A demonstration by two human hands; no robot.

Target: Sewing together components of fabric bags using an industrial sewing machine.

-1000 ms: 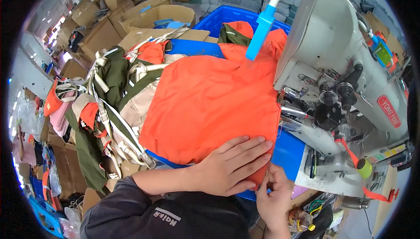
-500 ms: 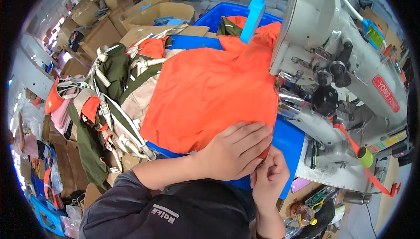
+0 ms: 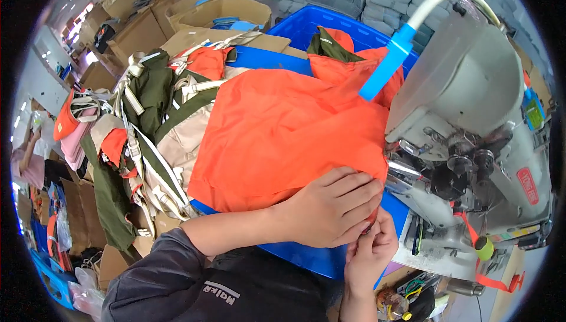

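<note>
A large orange fabric piece (image 3: 289, 127) spreads over the blue work surface, its right edge beside a grey sewing machine (image 3: 466, 86). Over the fabric's near right corner lies my left hand (image 3: 336, 210), its fingers together and curved around the edge; its thumb is hidden. Just below, my right hand (image 3: 374, 248) is closed, thumb and fingers pinching the folded edge of the same fabric. A small dark red bit shows between the two hands, too small to make out. The machine's needle area is partly hidden by its metal parts.
Olive and beige bags with white straps (image 3: 159, 121) are heaped at the left. Behind stand a blue crate (image 3: 318, 18) and cardboard boxes (image 3: 230, 12). A blue-tipped white tube (image 3: 389, 63) hangs over the fabric. A bottle (image 3: 392, 304) and tools crowd the lower right.
The view has shifted, so the machine sits lower and farther right. Both hands keep their places at the fabric's corner, with little visible change in their hold.
</note>
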